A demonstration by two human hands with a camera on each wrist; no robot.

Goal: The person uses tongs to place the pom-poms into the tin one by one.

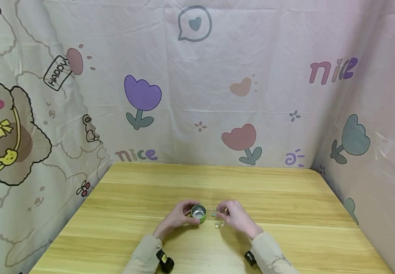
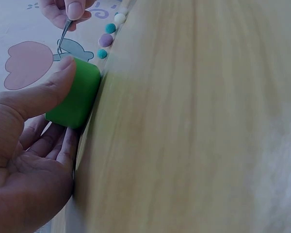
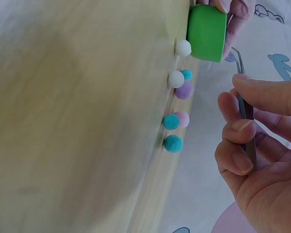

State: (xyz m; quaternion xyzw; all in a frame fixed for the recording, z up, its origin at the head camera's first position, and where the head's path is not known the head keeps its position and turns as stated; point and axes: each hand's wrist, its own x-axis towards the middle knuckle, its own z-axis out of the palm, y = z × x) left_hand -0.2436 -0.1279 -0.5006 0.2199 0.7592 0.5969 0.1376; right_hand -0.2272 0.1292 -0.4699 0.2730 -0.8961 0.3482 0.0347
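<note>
On the wooden surface (image 1: 170, 182) the left hand (image 1: 178, 217) grips the green cup (image 1: 199, 213); the right hand (image 1: 235, 217) pinches tweezers (image 3: 246, 109); better to steady the cup and squeeze each pompom (image 3: 173, 143) gently.

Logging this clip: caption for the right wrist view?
Right hand holds tweezers near small pompoms beside a green cup.

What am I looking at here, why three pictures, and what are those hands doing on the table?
No machine here: a person wears three cameras. The wide picture comes from the head, the other two from the wrists, so they look tilted. The left hand holds a small green tin on the wooden table. The right hand pinches metal tweezers, their tip near the tin's rim. Small pompoms, teal, white, pink and purple, lie on the table beside the tin. Cartoon-printed cloth hangs behind.
</note>
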